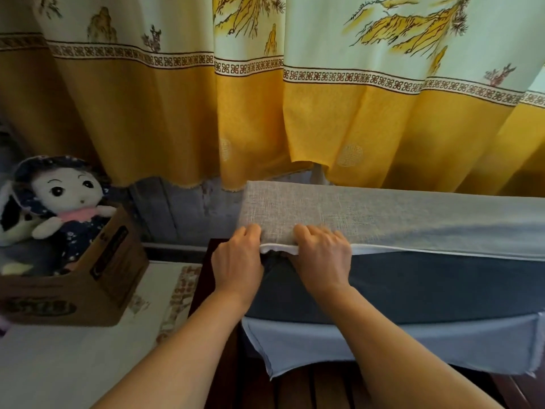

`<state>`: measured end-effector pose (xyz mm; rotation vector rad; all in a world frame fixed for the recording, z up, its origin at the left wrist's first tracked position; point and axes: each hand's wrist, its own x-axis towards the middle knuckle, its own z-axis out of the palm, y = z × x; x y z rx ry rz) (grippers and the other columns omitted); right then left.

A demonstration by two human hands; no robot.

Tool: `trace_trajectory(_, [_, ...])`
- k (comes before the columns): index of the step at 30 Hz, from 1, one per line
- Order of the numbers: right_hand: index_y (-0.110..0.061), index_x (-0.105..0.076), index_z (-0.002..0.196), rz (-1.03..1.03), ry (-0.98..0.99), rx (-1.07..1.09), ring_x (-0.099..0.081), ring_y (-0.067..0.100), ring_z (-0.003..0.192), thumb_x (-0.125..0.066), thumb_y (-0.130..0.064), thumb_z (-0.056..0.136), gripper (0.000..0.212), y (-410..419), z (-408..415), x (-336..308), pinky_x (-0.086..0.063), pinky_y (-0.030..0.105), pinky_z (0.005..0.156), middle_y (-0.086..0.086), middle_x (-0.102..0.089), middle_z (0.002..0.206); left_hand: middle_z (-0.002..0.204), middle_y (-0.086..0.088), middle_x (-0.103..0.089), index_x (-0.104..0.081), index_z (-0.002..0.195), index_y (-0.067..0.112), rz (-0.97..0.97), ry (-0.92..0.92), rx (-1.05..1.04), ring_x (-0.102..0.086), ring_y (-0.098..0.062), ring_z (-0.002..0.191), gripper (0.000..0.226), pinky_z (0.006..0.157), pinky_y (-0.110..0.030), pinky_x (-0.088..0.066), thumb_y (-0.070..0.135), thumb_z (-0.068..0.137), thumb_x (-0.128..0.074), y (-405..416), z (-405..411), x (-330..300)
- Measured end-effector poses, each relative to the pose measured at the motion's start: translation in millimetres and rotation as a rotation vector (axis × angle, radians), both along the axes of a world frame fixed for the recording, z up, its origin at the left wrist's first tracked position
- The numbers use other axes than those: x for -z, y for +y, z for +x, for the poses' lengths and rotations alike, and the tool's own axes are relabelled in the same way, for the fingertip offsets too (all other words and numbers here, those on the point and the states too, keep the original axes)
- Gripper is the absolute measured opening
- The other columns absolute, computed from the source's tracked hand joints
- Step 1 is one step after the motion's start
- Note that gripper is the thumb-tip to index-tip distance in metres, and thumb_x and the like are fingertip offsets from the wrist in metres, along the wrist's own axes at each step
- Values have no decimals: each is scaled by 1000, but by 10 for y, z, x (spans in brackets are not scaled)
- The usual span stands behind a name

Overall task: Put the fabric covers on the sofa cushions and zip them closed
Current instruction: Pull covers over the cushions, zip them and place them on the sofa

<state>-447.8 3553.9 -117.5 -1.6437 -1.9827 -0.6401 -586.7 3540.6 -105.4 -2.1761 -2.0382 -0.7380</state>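
We have the grey woven fabric cover (pixel 383 211) over the cushion; left hand (pixel 237 258) and right hand (pixel 323 255) pinch its open edge; zipping remains

The grey woven fabric cover (pixel 368 211) wraps the dark blue sofa cushion (pixel 413 284), which stands on its long edge; the cover's white-lined opening gapes along the near side.

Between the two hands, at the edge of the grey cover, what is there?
In the head view, a short white edge of the grey cover spans between the left hand and the right hand; below it, a dark gap.
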Motion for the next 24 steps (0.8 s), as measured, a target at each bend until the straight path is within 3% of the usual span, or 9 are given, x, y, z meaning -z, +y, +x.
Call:
trace_trajectory(2, [-16, -54, 67, 34, 15, -88, -54, 20, 52, -86, -34, 56, 38, 23, 78, -49, -37, 27, 48, 0, -56, 60, 73, -6, -56, -50, 76, 15, 40, 92, 49, -56, -28, 58, 30, 44, -22, -2, 4, 65, -75, 21, -15, -63])
trace_trajectory(4, [-13, -57, 75, 55, 19, -127, -55, 22, 61, -84, -31, 61, 35, -14, 164, -69, -44, 32, 53, 3, -58, 70, 80, -7, -54, -53, 82, 14, 83, 178, 124, -53, -26, 70, 42, 46, -23, -16, 3, 52, -79, 58, 21, -125])
trace_trajectory(7, [-12, -55, 80, 61, 0, -95, -55, 25, 70, -82, -28, 64, 35, -116, 389, -92, -46, 36, 58, 7, -58, 79, 108, -4, -44, -45, 104, 19, 89, 196, 288, -42, -23, 99, 48, 68, -30, -31, 14, 65, -72, 84, 284, -150])
trace_trajectory(12, [-10, -56, 81, 67, 8, 80, -57, 29, 71, -78, -18, 71, 25, -308, 1268, -129, -49, 38, 61, 11, -59, 82, 121, -3, -38, -42, 116, 21, 78, 192, 349, -38, -22, 111, 48, 81, -32, -35, 22, 77, -70, 21, 1025, -213])
trace_trajectory(15, [-8, -57, 80, 37, -56, 159, -56, 32, 69, -76, -1, 64, 26, -424, 1902, -152, -49, 38, 60, 13, -59, 82, 123, -4, -40, -43, 118, 20, 73, 232, 366, -38, -22, 112, 48, 81, -31, -36, 18, 78, -70, -7, 1415, -235])
trace_trajectory(21, [-9, -59, 75, -89, -98, 236, -59, 31, 62, -84, 1, 47, 38, -462, 2864, -275, -51, 37, 59, 11, -62, 72, 119, -7, -44, -43, 117, 18, 87, 275, 376, -42, -24, 108, 38, 81, -33, -36, 18, 84, -63, -71, 2427, -292])
trace_trajectory(24, [-12, -56, 60, -120, -59, 93, -55, 25, 43, -82, 1, 49, 31, -443, 3015, -324, -44, 28, 44, 6, -58, 53, 100, -8, -54, -54, 101, 15, 121, 303, 369, -53, -25, 90, 46, 65, -33, -39, 15, 63, -80, -93, 2852, -302])
